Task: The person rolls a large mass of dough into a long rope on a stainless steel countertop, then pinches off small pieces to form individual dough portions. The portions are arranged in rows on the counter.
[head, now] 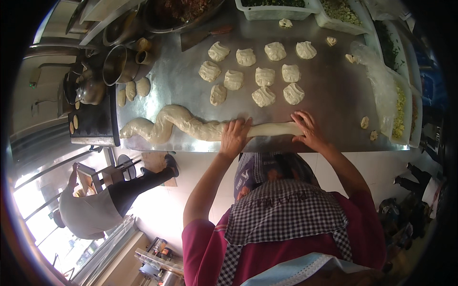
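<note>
A long, winding rope of pale dough (200, 127) lies along the near edge of a steel worktable (332, 89). My left hand (235, 136) rests over the rope near its middle, fingers curled onto the dough. Around the rope's thin right end is my right hand (308, 130), its thumb and fingers spread about the tip. Between the hands the dough is narrow and smooth; left of them it is thick and bends in curves. Several flattened dough pieces (265, 77) are spread in loose rows beyond my hands.
A scraper with a wooden handle (221, 30) lies at the back, near a large bowl of filling (179, 26). Trays of chopped food (402, 114) line the right side. Metal pots (120, 66) and a black griddle (94, 119) are at the left. Another person (96, 209) stands lower left.
</note>
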A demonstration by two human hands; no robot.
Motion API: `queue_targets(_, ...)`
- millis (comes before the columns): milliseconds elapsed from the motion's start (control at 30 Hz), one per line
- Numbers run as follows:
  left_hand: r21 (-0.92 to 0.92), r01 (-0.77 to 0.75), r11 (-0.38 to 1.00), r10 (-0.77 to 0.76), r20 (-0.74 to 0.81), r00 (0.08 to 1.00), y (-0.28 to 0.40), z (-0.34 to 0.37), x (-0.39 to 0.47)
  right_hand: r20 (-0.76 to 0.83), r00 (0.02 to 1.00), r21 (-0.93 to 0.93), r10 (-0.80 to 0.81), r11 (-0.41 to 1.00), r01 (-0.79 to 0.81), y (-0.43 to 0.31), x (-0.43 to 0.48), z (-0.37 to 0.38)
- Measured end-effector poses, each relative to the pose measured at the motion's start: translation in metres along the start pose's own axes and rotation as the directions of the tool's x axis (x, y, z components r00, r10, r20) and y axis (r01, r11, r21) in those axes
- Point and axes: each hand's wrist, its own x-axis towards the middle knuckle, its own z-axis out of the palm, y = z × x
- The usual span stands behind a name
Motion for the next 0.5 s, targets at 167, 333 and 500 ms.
queue_targets(167,-0.061,-0.020,0.998,0.016,-0.059,0.998,0.062,0.002,0.025,0.048,0.712,0.615,0.701,0.541,-0.574,-0.014,-0.017,0.035)
queue_targets(333,-0.397,0.031,0.917,-0.004,0.069,0.998,0.092,0.045,0.052,0.296,0.688,0.754,0.663,0.280,-0.594,-0.026,-0.015,0.043)
queue_targets(500,-0.661,0.101,0.743,-0.138,-0.003,0.990,0.086,0.049,0.050,0.472,0.608,0.877,0.639,-0.270,-0.397,-0.034,0.008,0.022)
